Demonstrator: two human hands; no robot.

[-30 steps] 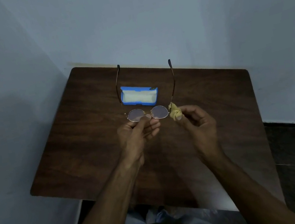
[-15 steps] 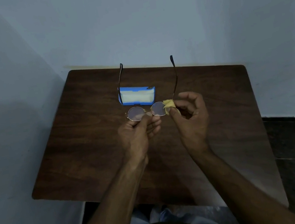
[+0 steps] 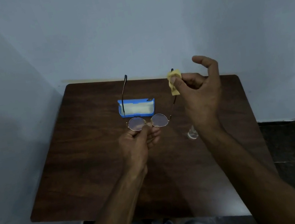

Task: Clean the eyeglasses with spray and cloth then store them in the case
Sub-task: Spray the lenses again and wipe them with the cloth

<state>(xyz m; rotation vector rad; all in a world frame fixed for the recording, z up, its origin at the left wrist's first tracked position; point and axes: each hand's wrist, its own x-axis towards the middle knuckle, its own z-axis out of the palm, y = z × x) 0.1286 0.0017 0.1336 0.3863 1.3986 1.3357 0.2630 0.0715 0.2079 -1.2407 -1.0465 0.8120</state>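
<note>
Head view, looking down on a dark wooden table set into a pale wall corner. Left hand closed around the lower rim of the eyeglasses, pinching near the bridge, lenses held up above the tabletop with both temple arms pointing away toward the wall. Right hand raised near the tip of the right temple arm, thumb and forefinger pinched shut on a crumpled yellow cloth, remaining fingers curled loosely and apart. Blue case lying open on the table just beyond the lenses, pale lining showing. Small clear object resting on the table, partly hidden by the right wrist; too blurred to identify.
</note>
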